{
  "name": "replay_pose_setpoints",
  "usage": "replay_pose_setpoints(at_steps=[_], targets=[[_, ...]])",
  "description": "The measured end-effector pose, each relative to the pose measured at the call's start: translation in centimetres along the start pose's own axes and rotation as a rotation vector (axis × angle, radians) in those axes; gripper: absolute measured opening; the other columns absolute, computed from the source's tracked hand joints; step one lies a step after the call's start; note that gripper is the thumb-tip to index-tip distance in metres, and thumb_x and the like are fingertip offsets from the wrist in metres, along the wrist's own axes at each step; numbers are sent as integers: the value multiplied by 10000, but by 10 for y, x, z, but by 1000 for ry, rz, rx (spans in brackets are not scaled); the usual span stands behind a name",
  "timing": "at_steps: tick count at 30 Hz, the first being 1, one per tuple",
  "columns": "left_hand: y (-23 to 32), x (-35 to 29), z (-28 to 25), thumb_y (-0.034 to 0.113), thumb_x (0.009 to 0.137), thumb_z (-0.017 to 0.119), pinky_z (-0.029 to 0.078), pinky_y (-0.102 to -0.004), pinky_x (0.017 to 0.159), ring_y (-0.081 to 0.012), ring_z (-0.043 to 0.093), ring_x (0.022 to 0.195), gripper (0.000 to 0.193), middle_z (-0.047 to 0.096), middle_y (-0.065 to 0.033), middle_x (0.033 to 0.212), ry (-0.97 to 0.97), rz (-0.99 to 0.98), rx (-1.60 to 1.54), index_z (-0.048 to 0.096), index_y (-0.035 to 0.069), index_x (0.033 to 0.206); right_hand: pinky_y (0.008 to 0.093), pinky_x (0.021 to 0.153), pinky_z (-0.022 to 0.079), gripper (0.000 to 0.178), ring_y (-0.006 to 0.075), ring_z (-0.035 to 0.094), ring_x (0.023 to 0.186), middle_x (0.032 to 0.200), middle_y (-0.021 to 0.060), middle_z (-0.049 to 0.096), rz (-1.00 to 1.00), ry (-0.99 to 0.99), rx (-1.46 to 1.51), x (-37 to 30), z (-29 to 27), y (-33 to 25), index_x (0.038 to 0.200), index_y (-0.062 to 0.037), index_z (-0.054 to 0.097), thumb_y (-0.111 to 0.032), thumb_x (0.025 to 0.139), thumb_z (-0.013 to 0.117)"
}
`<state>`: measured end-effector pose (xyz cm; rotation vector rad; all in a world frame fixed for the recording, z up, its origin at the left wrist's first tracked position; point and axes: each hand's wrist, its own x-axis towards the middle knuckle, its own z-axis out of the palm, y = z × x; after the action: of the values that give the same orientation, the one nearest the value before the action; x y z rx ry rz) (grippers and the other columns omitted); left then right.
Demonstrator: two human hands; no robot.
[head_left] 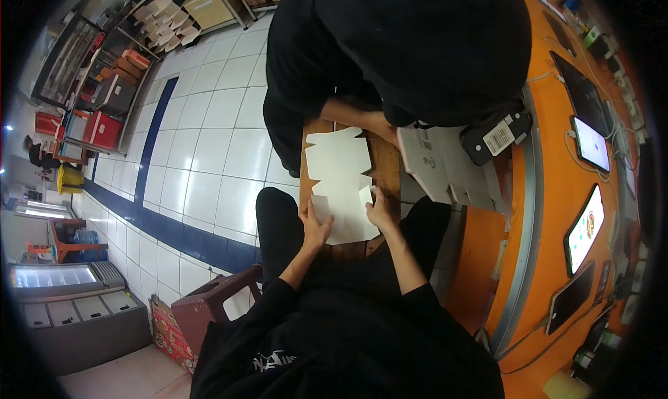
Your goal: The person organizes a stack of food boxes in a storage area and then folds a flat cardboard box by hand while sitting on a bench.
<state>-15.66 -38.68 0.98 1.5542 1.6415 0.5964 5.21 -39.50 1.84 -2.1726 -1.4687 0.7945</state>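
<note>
A white, partly folded cardboard box blank (pixel 339 159) lies on a small wooden bench (pixel 387 163) between my knees. Its far panel, with cut tabs, is flat, while side flaps stand up at the near part. My left hand (pixel 315 228) grips the left side flap, thumb on the inside. On the opposite side my right hand (pixel 379 213) is closed on the right flap, near a small raised tab. Across the bench a person in black bends over, one hand (pixel 380 129) beside a printed cardboard blank (pixel 445 163).
To the right runs an orange counter (pixel 518 287) with several phones, such as a lit one (pixel 585 228), and cables. A dark red plastic stool (pixel 212 298) stands at my left. Shelves with a red box (pixel 103 129) line the far left, beyond white floor tiles (pixel 229 148).
</note>
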Motion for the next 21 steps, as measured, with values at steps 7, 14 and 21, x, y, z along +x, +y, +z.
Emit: replay_pose_setpoints(at_steps=[7,14,21], targets=[[-16,4,8,169,755,632,359,-369,968,-332,420,1152,735,378,-257,1249,4,38,-2,263,-15,1363,367,906,395,456,264,500,1074,1142,171,520,165,-250,764,4,6,29,1181,1,435,-146,774,577],[-13,4,-4,149,807,581,380,-355,939,-293,499,1091,599,513,-225,1165,-123,-108,-200,323,-23,1319,369,1032,282,886,309,262,1310,1414,265,215,452,-363,948,-6,13,14,1369,94,136,-303,774,657],[8,-3,-25,320,802,639,424,-388,894,-320,476,1067,679,404,-225,1205,72,22,145,340,-5,1318,379,939,376,676,287,404,1157,1245,221,395,389,-438,1087,-16,17,1,1261,95,305,-220,779,660]])
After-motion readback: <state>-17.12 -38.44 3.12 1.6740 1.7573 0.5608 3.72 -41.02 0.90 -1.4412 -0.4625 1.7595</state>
